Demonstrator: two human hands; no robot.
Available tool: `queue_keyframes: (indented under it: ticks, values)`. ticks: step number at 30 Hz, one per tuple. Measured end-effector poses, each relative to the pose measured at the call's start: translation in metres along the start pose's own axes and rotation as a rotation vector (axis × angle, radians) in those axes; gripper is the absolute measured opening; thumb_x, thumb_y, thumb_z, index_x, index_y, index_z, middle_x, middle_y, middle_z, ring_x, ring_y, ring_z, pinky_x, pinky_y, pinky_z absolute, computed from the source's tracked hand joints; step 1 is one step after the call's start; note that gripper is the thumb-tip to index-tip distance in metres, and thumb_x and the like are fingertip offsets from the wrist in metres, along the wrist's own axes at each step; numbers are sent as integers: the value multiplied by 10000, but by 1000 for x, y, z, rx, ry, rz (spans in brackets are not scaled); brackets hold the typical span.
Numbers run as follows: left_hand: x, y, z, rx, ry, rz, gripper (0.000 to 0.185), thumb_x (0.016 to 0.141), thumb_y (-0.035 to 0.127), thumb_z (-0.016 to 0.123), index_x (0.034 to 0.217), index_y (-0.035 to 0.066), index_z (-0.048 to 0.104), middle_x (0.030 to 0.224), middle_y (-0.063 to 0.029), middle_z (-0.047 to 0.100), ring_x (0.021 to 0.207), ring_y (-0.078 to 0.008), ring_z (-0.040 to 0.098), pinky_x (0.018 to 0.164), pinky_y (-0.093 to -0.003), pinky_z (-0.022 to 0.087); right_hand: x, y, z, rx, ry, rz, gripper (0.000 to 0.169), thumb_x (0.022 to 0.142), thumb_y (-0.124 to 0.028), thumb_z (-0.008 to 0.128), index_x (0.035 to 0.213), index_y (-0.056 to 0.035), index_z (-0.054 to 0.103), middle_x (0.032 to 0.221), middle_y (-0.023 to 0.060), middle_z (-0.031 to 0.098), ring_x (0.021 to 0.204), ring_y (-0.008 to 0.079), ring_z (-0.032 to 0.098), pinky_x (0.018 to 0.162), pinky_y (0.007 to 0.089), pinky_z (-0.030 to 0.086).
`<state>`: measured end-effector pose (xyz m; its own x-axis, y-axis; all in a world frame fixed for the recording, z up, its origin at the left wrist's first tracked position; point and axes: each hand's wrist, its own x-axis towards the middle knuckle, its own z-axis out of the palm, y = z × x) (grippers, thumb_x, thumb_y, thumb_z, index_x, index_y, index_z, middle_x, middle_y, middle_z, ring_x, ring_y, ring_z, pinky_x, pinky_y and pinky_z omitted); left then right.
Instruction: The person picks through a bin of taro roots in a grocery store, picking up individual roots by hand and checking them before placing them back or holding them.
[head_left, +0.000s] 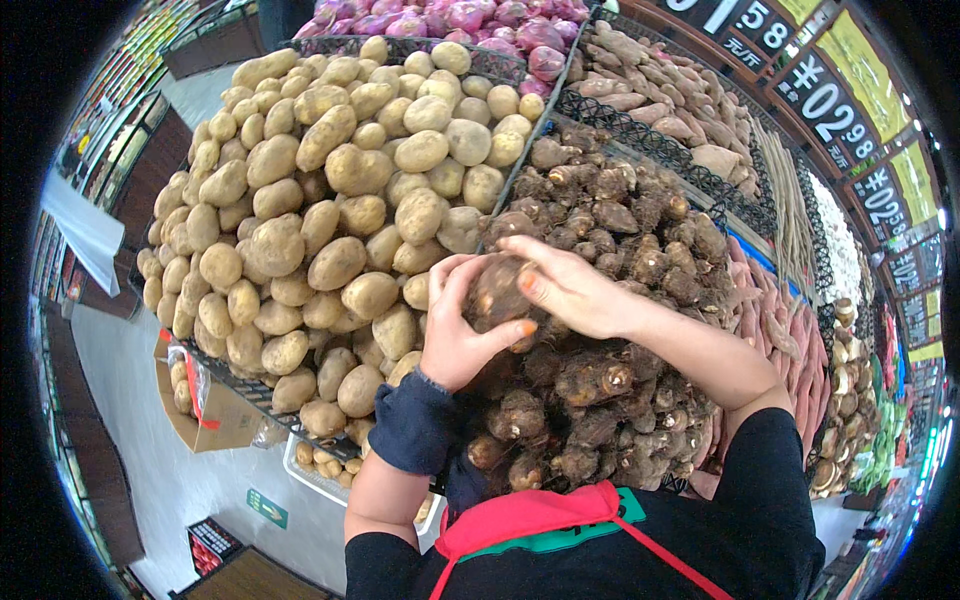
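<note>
Both hands are closed around one large brown taro corm (496, 294) at the middle of the head view. My left hand (465, 322) holds its left and lower side, the thumb stretched along the near edge. From the right, my right hand (562, 289) lies over its upper right side with bent fingers and thumb. Beneath and beyond them spreads a heap of hairy taro corms (592, 375). A large pile of potatoes (345, 262) rises directly to the left of my left hand. The undersides of the fingers are hidden.
A thin divider (525, 161) separates potatoes from taro. Red onions (480, 15) and sweet potatoes (660, 97) lie farther back, with pink-skinned tubers (780, 337) at the right. A cardboard box (225, 424) and a white crate (300, 472) stand low at the left. Price signs (817, 105) line the upper right.
</note>
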<state>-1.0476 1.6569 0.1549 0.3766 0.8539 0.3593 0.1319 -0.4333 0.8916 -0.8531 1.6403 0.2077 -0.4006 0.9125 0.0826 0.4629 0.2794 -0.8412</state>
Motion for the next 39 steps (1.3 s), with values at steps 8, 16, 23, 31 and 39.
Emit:
queue_keyframes:
  ticks: [8,16,23,31,39]
  values:
    - [-2,8,10,267,91,77,662,623,277,811,1166,-7,559,1215,-182,442,1147,-325,467,1000,-415,399,12,-6,25,90,310,36,356,999,-237,424,1068,78,575,997,215,636,955,300,614,829,384,470]
    - [-1,11,13,261,106,113,706,570,276,879,1149,8,576,1240,-202,410,1148,-357,461,972,-426,426,22,9,14,282,405,280,472,997,-324,438,815,52,658,722,66,639,740,112,561,687,293,451]
    - [1,13,6,313,147,100,692,574,259,881,1153,28,580,1241,-198,413,1146,-360,467,969,-424,434,1,8,-21,-484,296,-75,347,823,-242,719,1050,5,631,1003,127,595,992,200,583,793,327,487]
    - [-2,14,6,313,100,141,814,525,320,913,1217,59,573,1257,-173,409,1162,-340,459,986,-424,425,8,-8,7,316,157,281,264,936,-171,556,1093,38,592,964,46,627,876,141,594,787,283,488]
    - [1,14,4,273,81,164,718,565,327,891,1165,46,617,1214,-212,448,1097,-360,504,921,-413,469,18,6,8,38,268,215,258,991,-202,528,1083,24,611,906,66,680,822,113,625,712,258,508]
